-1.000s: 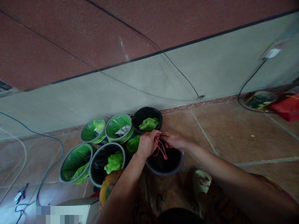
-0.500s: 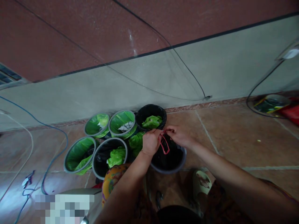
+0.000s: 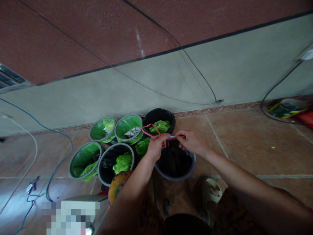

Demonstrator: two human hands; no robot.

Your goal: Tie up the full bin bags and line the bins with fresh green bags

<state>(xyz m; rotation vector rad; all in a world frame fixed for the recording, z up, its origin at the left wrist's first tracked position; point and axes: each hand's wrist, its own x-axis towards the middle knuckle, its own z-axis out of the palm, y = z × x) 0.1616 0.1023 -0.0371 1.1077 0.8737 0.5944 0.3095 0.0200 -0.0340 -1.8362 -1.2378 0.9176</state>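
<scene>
A black drawstring trash bag [image 3: 176, 163] sits in a round bin with a grey rim [image 3: 176, 179], close in front of me. My left hand [image 3: 154, 148] is closed at the bag's far edge, thumb and fingers pinching its red drawstring [image 3: 149, 125]. A loop of this string sticks out to the left above the hand, in front of the black-lined bin behind. My right hand [image 3: 193, 142] is closed too, its fingertips pinched at the same edge a little to the right. A short stretch of red string runs between the hands. The fingers partly hide the bag's top.
Several bins stand left of and behind this one, such as a green-lined bin [image 3: 84, 161] and a black-lined bin [image 3: 116, 163] with a crumpled green bag. A blue cable [image 3: 61, 156] crosses the tiled floor at left. My slippered foot [image 3: 212, 191] is at lower right.
The red drawstring loop hung down over the bin between my hands; it now points left above my left hand. My hands remain at the bag's edge, slightly further apart.
</scene>
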